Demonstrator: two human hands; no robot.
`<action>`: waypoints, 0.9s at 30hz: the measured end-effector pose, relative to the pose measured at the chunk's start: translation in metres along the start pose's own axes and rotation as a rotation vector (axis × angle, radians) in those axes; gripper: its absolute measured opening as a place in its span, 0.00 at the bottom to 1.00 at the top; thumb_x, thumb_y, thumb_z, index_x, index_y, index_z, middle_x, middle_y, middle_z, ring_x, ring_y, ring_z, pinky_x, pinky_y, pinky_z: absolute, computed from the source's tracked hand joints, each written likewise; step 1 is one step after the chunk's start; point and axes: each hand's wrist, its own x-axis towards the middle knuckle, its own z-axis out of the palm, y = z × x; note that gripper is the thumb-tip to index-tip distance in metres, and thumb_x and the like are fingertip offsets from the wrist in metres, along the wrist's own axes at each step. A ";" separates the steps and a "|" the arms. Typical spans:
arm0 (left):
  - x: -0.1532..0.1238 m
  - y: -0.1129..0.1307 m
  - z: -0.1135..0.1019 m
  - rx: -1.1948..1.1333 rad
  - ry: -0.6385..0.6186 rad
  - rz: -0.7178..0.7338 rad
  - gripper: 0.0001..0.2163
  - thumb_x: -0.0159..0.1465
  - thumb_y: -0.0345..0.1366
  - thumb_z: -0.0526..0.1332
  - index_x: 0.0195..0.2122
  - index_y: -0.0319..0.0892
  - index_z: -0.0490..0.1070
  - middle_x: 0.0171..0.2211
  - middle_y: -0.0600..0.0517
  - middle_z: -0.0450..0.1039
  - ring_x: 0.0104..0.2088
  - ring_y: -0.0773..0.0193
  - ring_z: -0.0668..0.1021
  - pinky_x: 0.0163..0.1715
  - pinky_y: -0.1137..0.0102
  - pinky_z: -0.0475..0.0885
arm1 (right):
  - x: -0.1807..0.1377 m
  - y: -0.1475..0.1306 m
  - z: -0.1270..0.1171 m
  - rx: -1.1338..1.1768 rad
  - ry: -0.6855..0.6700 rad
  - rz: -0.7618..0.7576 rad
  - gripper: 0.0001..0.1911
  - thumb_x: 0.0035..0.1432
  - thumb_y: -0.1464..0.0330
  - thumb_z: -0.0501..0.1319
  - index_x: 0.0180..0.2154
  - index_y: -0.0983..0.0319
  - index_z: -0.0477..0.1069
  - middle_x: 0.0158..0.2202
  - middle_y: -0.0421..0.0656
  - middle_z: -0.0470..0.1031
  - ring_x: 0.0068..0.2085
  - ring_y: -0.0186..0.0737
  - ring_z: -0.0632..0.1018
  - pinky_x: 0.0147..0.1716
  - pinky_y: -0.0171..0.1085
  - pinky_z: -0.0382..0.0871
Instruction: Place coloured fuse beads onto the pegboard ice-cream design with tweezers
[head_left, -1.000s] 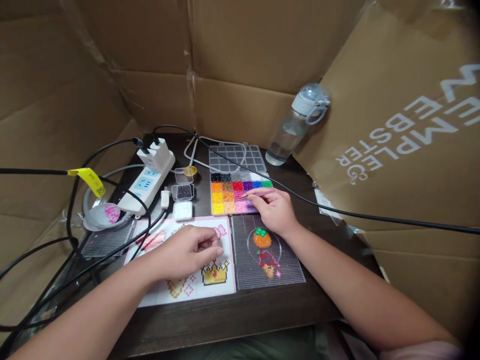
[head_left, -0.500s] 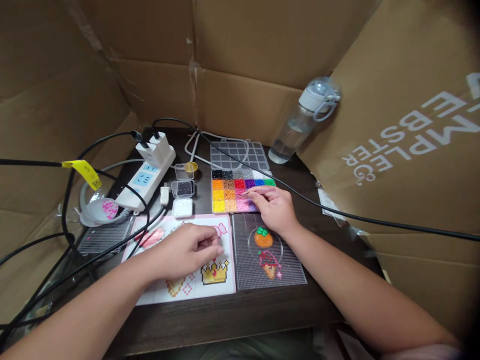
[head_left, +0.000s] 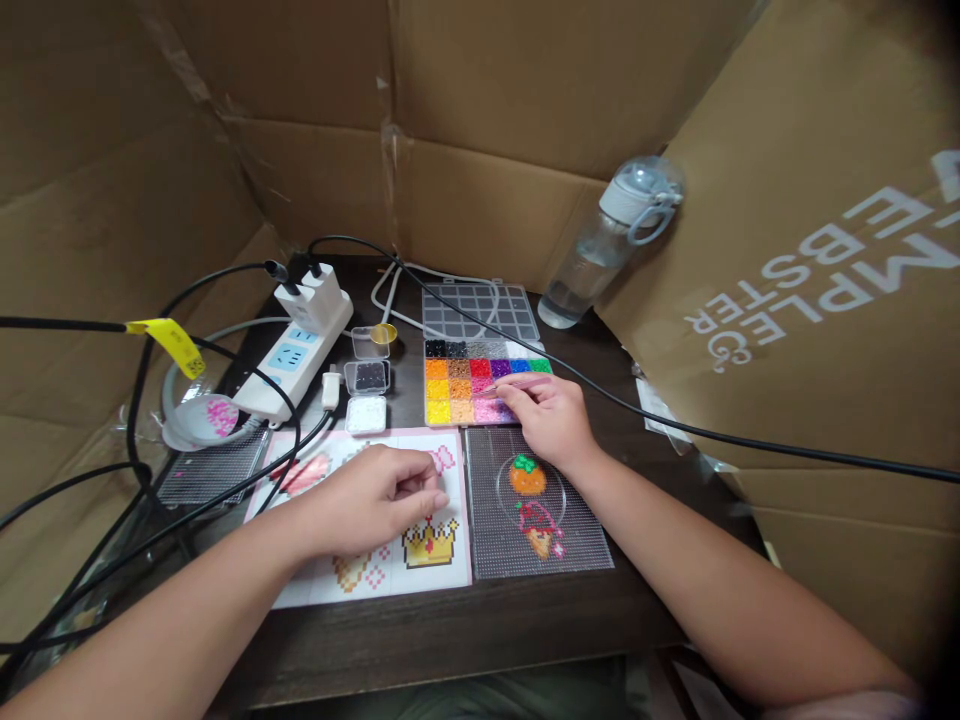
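My right hand (head_left: 551, 415) pinches pink tweezers (head_left: 529, 382). Their tips are over the pink compartments of a bead box (head_left: 437, 390), which is sorted by colour. On the dark table, my left hand (head_left: 386, 498) rests loosely curled on a printed pattern sheet (head_left: 450, 485) showing a crown and other pixel pictures; nothing shows in its fingers. Right of the sheet lies a clear pegboard (head_left: 585, 545). It bears an orange persimmon-like bead figure (head_left: 527, 476) with a green top, and below that an ice-cream cone of beads (head_left: 538, 535) with a pink outline.
Small boxes of black beads (head_left: 367, 377) and white beads (head_left: 366, 415) stand behind the sheet. A power strip (head_left: 289, 355) and black cables lie at left, near a dish of pink beads (head_left: 206, 422). A water bottle (head_left: 600, 245) stands at back right. Cardboard walls (head_left: 487, 190) surround the table.
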 end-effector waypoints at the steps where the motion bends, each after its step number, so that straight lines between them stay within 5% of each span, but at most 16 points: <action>1: 0.000 0.000 0.000 -0.002 0.000 0.001 0.12 0.64 0.44 0.55 0.27 0.43 0.63 0.22 0.58 0.61 0.25 0.69 0.64 0.26 0.73 0.58 | 0.000 0.000 0.000 0.002 0.005 -0.003 0.07 0.53 0.70 0.66 0.26 0.56 0.81 0.31 0.41 0.82 0.35 0.41 0.81 0.42 0.45 0.78; 7: -0.001 -0.002 0.001 -0.021 -0.003 0.017 0.12 0.64 0.43 0.56 0.27 0.43 0.63 0.22 0.58 0.61 0.25 0.69 0.63 0.25 0.73 0.58 | -0.002 -0.003 -0.003 0.019 0.010 0.069 0.06 0.54 0.68 0.65 0.27 0.57 0.81 0.32 0.43 0.81 0.34 0.38 0.79 0.38 0.40 0.75; 11: -0.001 -0.001 0.001 -0.022 0.004 0.019 0.11 0.64 0.43 0.56 0.27 0.43 0.64 0.23 0.57 0.63 0.25 0.69 0.64 0.26 0.72 0.59 | -0.003 -0.007 -0.009 0.413 -0.017 0.262 0.09 0.53 0.61 0.68 0.28 0.61 0.78 0.30 0.44 0.80 0.20 0.28 0.64 0.17 0.33 0.59; 15: 0.000 -0.002 0.000 -0.010 0.019 0.035 0.11 0.63 0.42 0.56 0.27 0.42 0.64 0.23 0.57 0.63 0.25 0.68 0.65 0.27 0.72 0.59 | -0.008 -0.012 -0.026 0.668 -0.016 0.382 0.12 0.45 0.61 0.73 0.27 0.61 0.75 0.27 0.41 0.76 0.18 0.24 0.55 0.14 0.31 0.50; 27: 0.001 -0.003 0.001 0.059 0.032 0.037 0.12 0.62 0.44 0.56 0.26 0.42 0.66 0.21 0.57 0.64 0.23 0.69 0.65 0.25 0.72 0.59 | -0.103 -0.008 -0.072 0.550 0.030 0.460 0.06 0.52 0.64 0.68 0.27 0.60 0.78 0.30 0.48 0.82 0.17 0.26 0.55 0.15 0.33 0.47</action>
